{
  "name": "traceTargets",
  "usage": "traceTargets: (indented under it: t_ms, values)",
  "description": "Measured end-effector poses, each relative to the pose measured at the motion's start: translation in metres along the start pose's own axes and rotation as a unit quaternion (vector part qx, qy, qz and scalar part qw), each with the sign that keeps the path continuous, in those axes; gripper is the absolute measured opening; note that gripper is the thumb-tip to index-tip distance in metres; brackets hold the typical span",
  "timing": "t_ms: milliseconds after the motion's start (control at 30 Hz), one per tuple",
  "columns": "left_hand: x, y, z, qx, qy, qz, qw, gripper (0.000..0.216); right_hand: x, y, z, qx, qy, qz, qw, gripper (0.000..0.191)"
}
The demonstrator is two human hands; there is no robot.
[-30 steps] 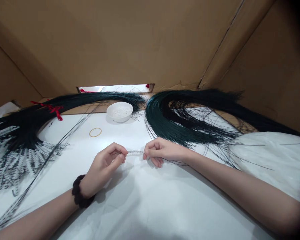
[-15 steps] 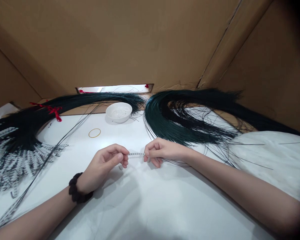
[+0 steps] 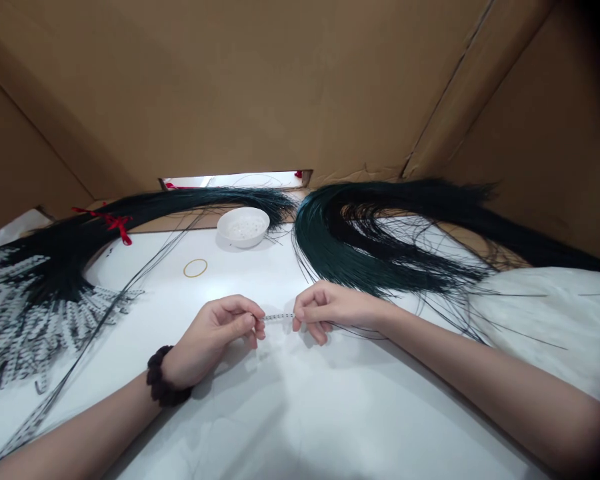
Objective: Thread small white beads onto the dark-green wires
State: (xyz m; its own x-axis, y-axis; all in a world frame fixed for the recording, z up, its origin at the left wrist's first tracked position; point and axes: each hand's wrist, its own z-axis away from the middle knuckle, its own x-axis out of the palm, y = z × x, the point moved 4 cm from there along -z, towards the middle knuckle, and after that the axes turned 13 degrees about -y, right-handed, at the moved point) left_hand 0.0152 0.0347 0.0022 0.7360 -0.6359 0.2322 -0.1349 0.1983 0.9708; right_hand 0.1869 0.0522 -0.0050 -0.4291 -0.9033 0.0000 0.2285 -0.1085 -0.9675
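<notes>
A short strand (image 3: 279, 317) patterned in white and black, apparently small beads on a thin dark wire, stretches level between my two hands just above the white tabletop. At its left end, my left hand (image 3: 225, 333) pinches it between thumb and fingertips; a dark hair tie (image 3: 166, 379) circles that wrist. My right hand (image 3: 330, 310) pinches the other end, its lower fingers curled loosely. Thin dark wire (image 3: 363, 331) trails from the right hand along beneath the wrist. Fingers partly cover both ends of the patterned part.
Behind the hands stand a white bowl (image 3: 243, 227) of tiny pieces and a yellow rubber band (image 3: 195, 268). Dark wires (image 3: 320, 247) curve at the right beside a white plastic bag (image 3: 550, 327). Red ribbon (image 3: 115, 221) ties the left bundle, with patterned ends (image 3: 55, 320). Cardboard walls (image 3: 260, 87) enclose the table.
The whole view has shifted slightly, so things appear a little further right and lower. My left thumb has closed a little towards its fingers. Both hands still hold the strand.
</notes>
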Motion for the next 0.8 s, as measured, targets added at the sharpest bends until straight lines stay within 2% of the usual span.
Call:
traceTargets:
  t_ms: [200, 467, 800]
  values:
    - [0.006, -0.004, 0.0002, -0.032, -0.057, 0.061, 0.996, 0.014, 0.0053, 0.0015, -0.0009, -0.001, -0.003, -0.015, 1.0, 0.02]
    - [0.0018, -0.0072, -0.0006, -0.082, -0.022, 0.047, 0.995, 0.014, 0.0066, -0.0001, -0.0047, -0.006, 0.036, -0.023, 0.999, 0.022]
    - [-0.004, -0.0017, -0.0019, -0.047, 0.009, -0.086, 0.995, 0.012, 0.0024, 0.0069, -0.0091, -0.015, 0.093, -0.036, 0.995, 0.023]
